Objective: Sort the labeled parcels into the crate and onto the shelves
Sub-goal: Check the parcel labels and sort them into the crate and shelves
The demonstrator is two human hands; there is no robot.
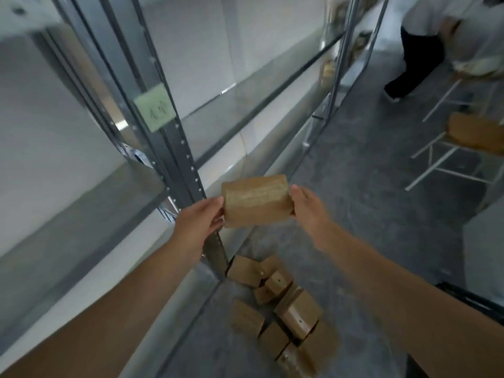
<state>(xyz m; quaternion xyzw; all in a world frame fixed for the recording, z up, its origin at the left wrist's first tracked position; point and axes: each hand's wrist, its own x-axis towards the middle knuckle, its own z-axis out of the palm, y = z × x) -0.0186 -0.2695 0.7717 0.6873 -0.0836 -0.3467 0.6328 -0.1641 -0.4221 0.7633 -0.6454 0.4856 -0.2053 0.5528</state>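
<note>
I hold a brown cardboard parcel in front of me between both hands. My left hand grips its left end and my right hand grips its right end. The parcel hangs in the air beside a grey metal shelf upright. A pale green label with handwriting is stuck on that upright. Grey shelf boards run away to the right behind it. Several more brown parcels lie in a heap on the floor below my hands.
A person in dark trousers walks at the far right. White-framed chairs with wooden seats stand on the grey floor at right. A dark edge shows at the lower right; I cannot tell what it is.
</note>
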